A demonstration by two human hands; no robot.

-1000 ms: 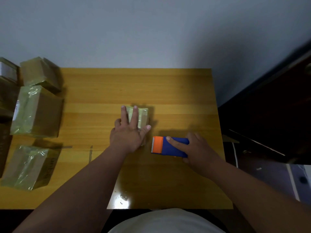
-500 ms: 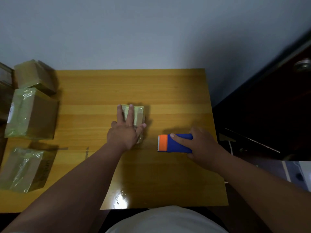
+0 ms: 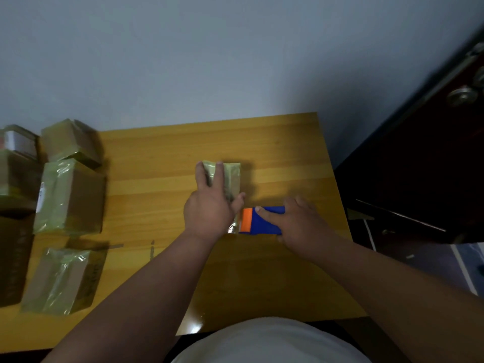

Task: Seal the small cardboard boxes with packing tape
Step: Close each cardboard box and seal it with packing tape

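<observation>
Sliding back against the box (image 3: 230, 179), the tape dispenser (image 3: 259, 220) is staying gripped by the right hand (image 3: 301, 224); the left hand (image 3: 209, 208), flat and unclenched, is pinning this half-taped box.

A box (image 3: 230, 179) is lying mid-table (image 3: 275, 142), under the left hand's (image 3: 209, 210) fingers (image 3: 218, 174). A dispenser (image 3: 262, 220) is sitting just right of those fingers, beneath the right hand (image 3: 301, 226), its forefinger lying along the top. Wrapped boxes (image 3: 70, 197) are lying well left of both hands, at the table's left edge.
</observation>
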